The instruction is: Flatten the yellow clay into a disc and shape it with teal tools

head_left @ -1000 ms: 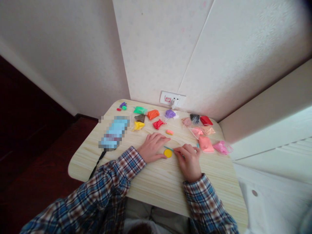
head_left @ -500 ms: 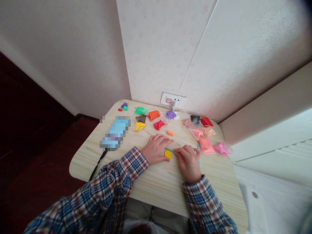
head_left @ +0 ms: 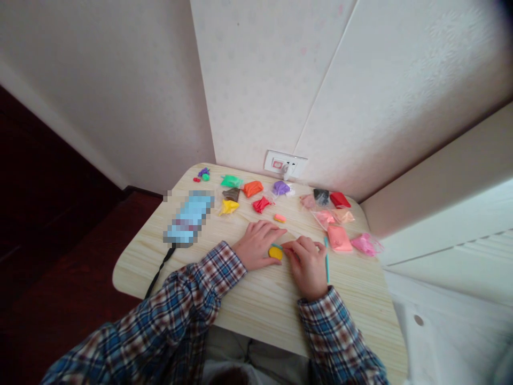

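A flat yellow clay disc (head_left: pixel 275 253) lies on the table between the thumb and fingers of my left hand (head_left: pixel 254 248). That hand rests with its fingers stretched out, the thumb touching the disc's near edge. My right hand (head_left: pixel 308 264) is closed in a pinch on a thin teal modelling stick (head_left: pixel 277 246), whose tip reaches over the disc's far edge. A second teal stick (head_left: pixel 327 262) lies just right of my right hand. Beyond the hands sits a small pink-and-yellow clay piece (head_left: pixel 279 218).
Several bags of coloured clay, among them a red one (head_left: pixel 261 204) and a coral one (head_left: pixel 339 238), lie across the table (head_left: pixel 256 305). A blurred phone (head_left: pixel 190 216) with a black cable is at left. Small clay fruits (head_left: pixel 204 174) sit in the far left corner. A wall socket (head_left: pixel 285 163) is behind.
My right hand has shifted slightly left, bringing the teal stick further across the disc's far edge. More of the second stick shows. My left hand has barely moved.
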`<state>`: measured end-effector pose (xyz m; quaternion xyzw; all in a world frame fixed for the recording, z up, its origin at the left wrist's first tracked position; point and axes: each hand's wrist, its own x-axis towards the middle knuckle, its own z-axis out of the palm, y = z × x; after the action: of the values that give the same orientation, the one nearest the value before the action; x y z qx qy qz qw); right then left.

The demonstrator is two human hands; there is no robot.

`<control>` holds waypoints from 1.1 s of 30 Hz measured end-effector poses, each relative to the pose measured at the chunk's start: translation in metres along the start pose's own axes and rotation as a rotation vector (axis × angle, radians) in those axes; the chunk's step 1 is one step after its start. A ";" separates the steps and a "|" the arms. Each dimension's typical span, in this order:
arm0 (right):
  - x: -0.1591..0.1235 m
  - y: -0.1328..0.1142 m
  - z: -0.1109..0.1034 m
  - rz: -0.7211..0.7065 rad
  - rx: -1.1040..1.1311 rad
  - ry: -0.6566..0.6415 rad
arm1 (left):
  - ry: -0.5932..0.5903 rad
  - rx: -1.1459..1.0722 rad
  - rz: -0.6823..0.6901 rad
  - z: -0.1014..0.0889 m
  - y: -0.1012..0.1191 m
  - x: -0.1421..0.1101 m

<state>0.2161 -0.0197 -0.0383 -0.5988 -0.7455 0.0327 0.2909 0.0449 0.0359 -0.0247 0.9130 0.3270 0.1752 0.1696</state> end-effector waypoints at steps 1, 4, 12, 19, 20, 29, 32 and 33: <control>0.001 0.000 0.000 -0.002 -0.002 0.000 | 0.001 -0.002 0.005 0.000 0.000 0.000; -0.002 0.005 -0.002 0.018 -0.018 0.026 | -0.001 -0.009 0.029 0.000 -0.001 -0.004; -0.001 -0.001 -0.002 -0.008 -0.012 0.000 | -0.008 0.002 -0.004 -0.001 0.000 -0.003; -0.007 0.008 -0.006 0.027 -0.024 0.040 | -0.015 -0.019 0.012 -0.005 -0.006 -0.011; -0.009 0.010 -0.007 0.033 -0.024 0.043 | -0.012 -0.018 0.005 -0.006 -0.007 -0.013; 0.002 -0.001 0.001 0.012 -0.002 0.004 | -0.015 -0.019 0.016 -0.002 -0.008 -0.005; -0.002 0.007 -0.002 0.041 -0.017 0.039 | -0.014 -0.014 0.017 -0.006 -0.011 -0.009; -0.003 0.009 -0.003 0.046 -0.019 0.045 | -0.015 -0.012 0.012 -0.007 -0.011 -0.011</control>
<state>0.2253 -0.0211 -0.0409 -0.6190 -0.7252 0.0189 0.3009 0.0280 0.0385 -0.0254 0.9153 0.3189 0.1713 0.1764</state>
